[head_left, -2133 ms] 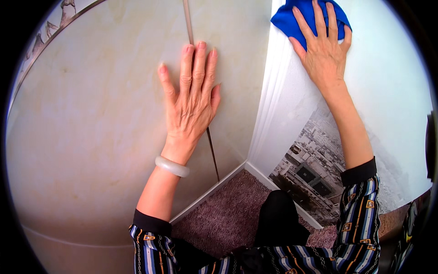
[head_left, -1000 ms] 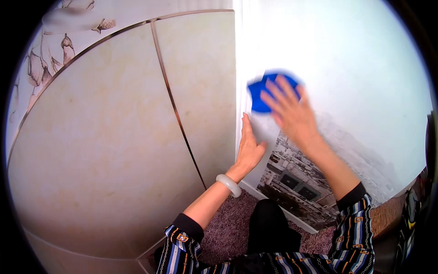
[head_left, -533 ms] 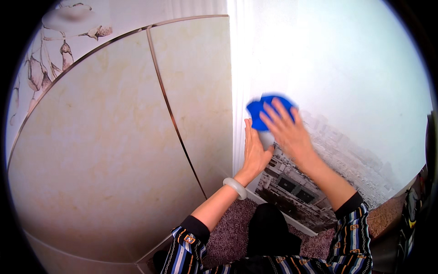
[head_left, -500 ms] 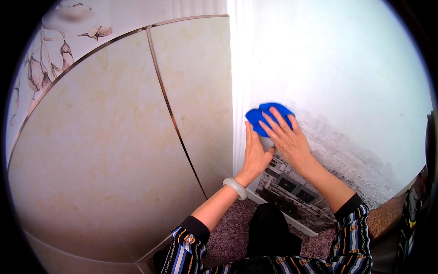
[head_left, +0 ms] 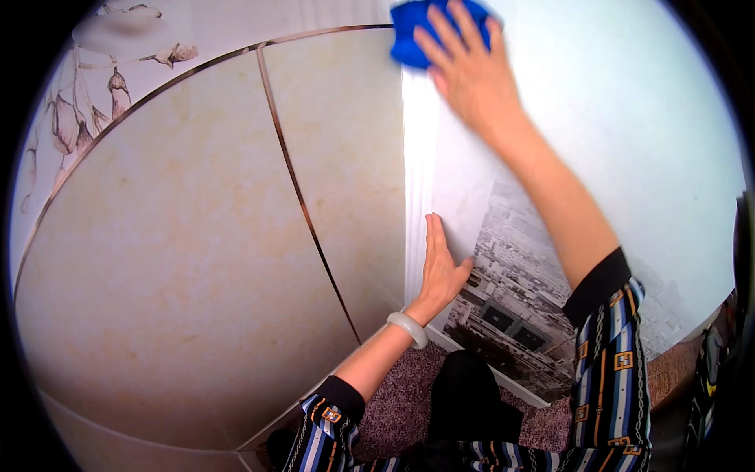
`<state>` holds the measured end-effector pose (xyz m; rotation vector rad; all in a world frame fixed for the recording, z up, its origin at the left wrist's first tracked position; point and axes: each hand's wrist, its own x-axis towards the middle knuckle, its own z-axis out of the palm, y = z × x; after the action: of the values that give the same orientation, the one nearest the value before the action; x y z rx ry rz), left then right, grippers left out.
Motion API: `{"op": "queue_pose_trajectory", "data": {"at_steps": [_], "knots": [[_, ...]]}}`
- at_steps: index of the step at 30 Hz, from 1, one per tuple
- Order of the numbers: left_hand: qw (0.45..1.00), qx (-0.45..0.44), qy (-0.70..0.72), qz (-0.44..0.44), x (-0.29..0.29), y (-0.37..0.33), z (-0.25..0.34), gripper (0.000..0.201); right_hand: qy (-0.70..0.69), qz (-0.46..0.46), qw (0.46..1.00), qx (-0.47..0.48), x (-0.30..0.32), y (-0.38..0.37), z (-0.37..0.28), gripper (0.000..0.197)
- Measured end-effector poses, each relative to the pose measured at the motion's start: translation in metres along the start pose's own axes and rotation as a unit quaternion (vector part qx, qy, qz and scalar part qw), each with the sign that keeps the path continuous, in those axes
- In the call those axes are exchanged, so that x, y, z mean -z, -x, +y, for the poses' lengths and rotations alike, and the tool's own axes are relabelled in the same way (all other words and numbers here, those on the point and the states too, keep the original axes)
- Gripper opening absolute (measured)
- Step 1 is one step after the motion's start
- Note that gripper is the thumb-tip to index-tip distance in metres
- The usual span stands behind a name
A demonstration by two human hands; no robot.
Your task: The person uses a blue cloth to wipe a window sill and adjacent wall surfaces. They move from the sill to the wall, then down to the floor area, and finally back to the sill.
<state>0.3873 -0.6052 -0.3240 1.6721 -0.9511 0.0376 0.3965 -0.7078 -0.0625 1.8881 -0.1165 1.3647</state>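
Note:
High up in the corner, my right hand (head_left: 468, 75) presses a blue cloth (head_left: 413, 35) against the wall. Its fingers are spread over the cloth, and part of the cloth lies hidden beneath them. Lower down, my left hand (head_left: 442, 271) rests flat on the wall with straight fingers and the thumb apart, holding nothing. A pale bangle (head_left: 408, 330) circles that wrist. The wall covering (head_left: 645, 157) is white above, with a grey printed cityscape (head_left: 511, 307) lower down.
A large beige panel (head_left: 181, 244) with metal trim (head_left: 295, 189) stands on the left, meeting the wall in a corner. Flower-patterned wallpaper (head_left: 67, 126) shows above it. Below are a white baseboard (head_left: 523, 389), purplish carpet (head_left: 401, 385) and my dark-clothed leg (head_left: 464, 393).
My right hand has swept the blue cloth up the wall and slightly left, to the top of the corner. My left hand has stayed nearly in place.

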Motion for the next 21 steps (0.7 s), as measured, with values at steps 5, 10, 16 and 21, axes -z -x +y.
{"op": "queue_pose_trajectory", "data": {"at_steps": [5,10,16,21], "knots": [[0.999,0.029,-0.015,0.031,0.012,0.014,-0.037,0.098,-0.076,-0.180,0.966,0.171,0.002,0.140,-0.102,0.057],[0.999,0.040,0.002,0.001,-0.011,0.017,-0.044,0.096,-0.119,-0.336,0.902,0.245,0.010,0.183,-0.078,0.060],[0.998,0.053,0.025,0.002,0.009,0.023,-0.044,0.094,-0.071,-0.042,0.997,0.011,0.012,0.054,-0.040,0.065],[0.989,0.125,0.055,0.053,-0.006,0.031,-0.077,0.093,-0.064,-0.094,0.992,0.052,-0.006,0.089,-0.079,0.062]]}}
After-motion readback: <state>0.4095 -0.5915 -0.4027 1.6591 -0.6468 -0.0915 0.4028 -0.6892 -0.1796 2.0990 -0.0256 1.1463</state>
